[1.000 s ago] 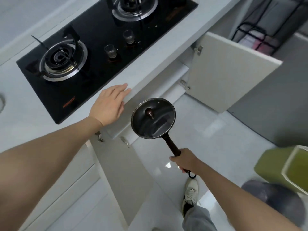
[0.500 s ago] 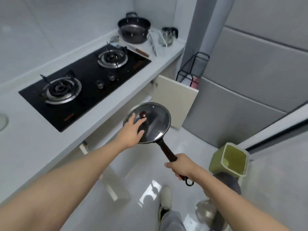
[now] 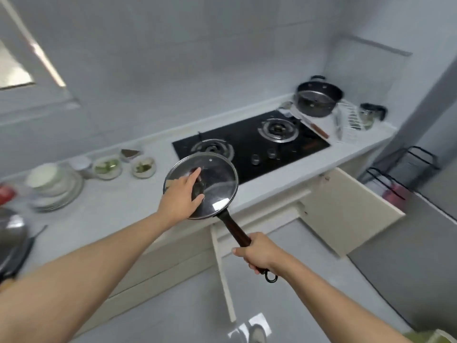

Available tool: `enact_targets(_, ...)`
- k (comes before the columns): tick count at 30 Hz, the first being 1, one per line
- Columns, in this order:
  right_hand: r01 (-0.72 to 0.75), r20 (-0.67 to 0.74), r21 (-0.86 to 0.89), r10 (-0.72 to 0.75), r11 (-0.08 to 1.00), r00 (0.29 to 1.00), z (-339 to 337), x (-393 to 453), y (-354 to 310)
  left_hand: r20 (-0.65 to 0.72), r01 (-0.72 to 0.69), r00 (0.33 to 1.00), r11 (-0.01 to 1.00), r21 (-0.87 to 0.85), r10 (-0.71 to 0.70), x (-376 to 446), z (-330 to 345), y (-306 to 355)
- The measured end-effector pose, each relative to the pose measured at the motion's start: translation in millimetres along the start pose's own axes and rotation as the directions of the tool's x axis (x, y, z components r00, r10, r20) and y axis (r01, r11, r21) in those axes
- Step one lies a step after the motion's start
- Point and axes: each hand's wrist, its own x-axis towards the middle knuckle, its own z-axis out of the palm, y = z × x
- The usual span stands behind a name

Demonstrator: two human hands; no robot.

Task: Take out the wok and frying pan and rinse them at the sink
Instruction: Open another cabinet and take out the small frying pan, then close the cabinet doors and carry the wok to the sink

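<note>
Both my hands are on the frying pan (image 3: 217, 194), which I hold in the air just off the front edge of the counter (image 3: 118, 209), in front of the black gas hob (image 3: 249, 144). My right hand (image 3: 259, 251) is wrapped tight round its dark handle (image 3: 235, 229), near the hanging loop at the end. My left hand (image 3: 179, 198) lies on the glass lid (image 3: 205, 184) covering the pan, fingers bent round the lid's knob. Below the counter edge a cabinet door (image 3: 346, 214) stands open. At the counter's far right corner sits a dark pot (image 3: 317, 99). Toward the left end lie stacked plates (image 3: 53, 189) and small dishes (image 3: 123, 165), and a wok (image 3: 11, 233) shows at the left edge of view
</note>
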Motion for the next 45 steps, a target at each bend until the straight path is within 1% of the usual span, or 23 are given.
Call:
enact_targets(2,0.038,0.103,-0.056,-0.032,0.998,0.994,29,33,-20,-0.021,0.125,0.992,0.992,0.004,-0.125,-14,-10,-47)
enact_targets(3,0.048,0.138,-0.083,-0.036,0.995,0.99,39,42,-27,-0.023,0.165,0.986,0.986,0.007,-0.165,-21,-11,-63)
enact_targets(5,0.079,0.236,-0.145,-0.043,0.986,0.971,74,68,-44,-0.026,0.278,0.96,0.961,0.008,-0.277,-39,-13,-110)
enact_targets(7,0.087,0.294,-0.179,-0.031,0.98,0.955,103,84,-55,-0.022,0.357,0.934,0.934,-0.006,-0.357,-54,-13,-145)
enact_targets(10,0.096,0.366,-0.249,0.001,0.964,0.931,148,109,-69,-0.03,0.456,0.89,0.89,-0.008,-0.456,-71,-8,-194)
enact_targets(12,0.073,0.393,-0.255,0.034,0.964,0.919,173,125,-76,-0.029,0.497,0.867,0.868,-0.022,-0.497,-78,-4,-222)
enact_targets(16,0.048,0.385,-0.289,0.071,0.956,0.92,215,150,-82,0.003,0.536,0.844,0.843,-0.044,-0.536,-85,4,-264)
enact_targets(23,0.006,0.413,-0.25,0.101,0.968,0.905,259,175,-84,0.031,0.532,0.847,0.846,-0.028,-0.531,-83,12,-315)
enact_targets(27,-0.012,0.427,-0.213,0.104,0.977,0.898,280,184,-82,0.024,0.553,0.833,0.833,-0.023,-0.552,-83,13,-330)
enact_targets(31,0.001,0.443,-0.213,0.096,0.977,0.891,290,192,-82,0.027,0.561,0.828,0.828,-0.006,-0.561,-84,14,-339)
enact_targets(33,0.001,0.459,-0.202,0.094,0.979,0.883,292,194,-84,-0.008,0.553,0.833,0.833,0.03,-0.553,-83,15,-339)
enact_targets(34,-0.009,0.47,-0.19,0.099,0.982,0.877,292,194,-84,-0.044,0.53,0.848,0.846,0.06,-0.528,-82,15,-335)
enact_targets(36,-0.051,0.495,-0.152,0.121,0.987,0.861,290,194,-86,-0.098,0.423,0.905,0.899,0.112,-0.414,-75,16,-321)
enact_targets(38,-0.09,0.508,-0.111,0.134,0.99,0.851,284,193,-88,-0.092,0.289,0.956,0.949,0.128,-0.279,-64,21,-299)
enact_targets(40,-0.064,0.458,-0.118,0.111,0.991,0.882,264,197,-80,-0.035,0.176,0.984,0.978,0.114,-0.173,-45,29,-267)
enact_targets(41,-0.036,0.401,-0.129,0.085,0.991,0.912,252,199,-72,-0.01,0.129,0.992,0.986,0.104,-0.129,-37,35,-254)
enact_targets(42,-0.009,0.295,-0.149,0.053,0.989,0.954,235,200,-58,0.014,0.069,0.997,0.993,0.093,-0.07,-27,42,-236)
enact_targets(43,0.02,0.146,-0.216,0.012,0.976,0.989,218,201,-42,0.032,0.014,0.999,0.997,0.076,-0.016,-20,48,-222)
enact_targets(44,0.016,-0.025,-0.328,-0.025,0.945,0.999,197,201,-20,0.053,-0.043,0.998,0.998,0.048,0.04,-10,58,-204)
enact_targets(45,-0.025,-0.152,-0.452,-0.049,0.892,0.987,182,197,-1,0.073,-0.081,0.994,0.997,0.02,0.079,-5,66,-192)
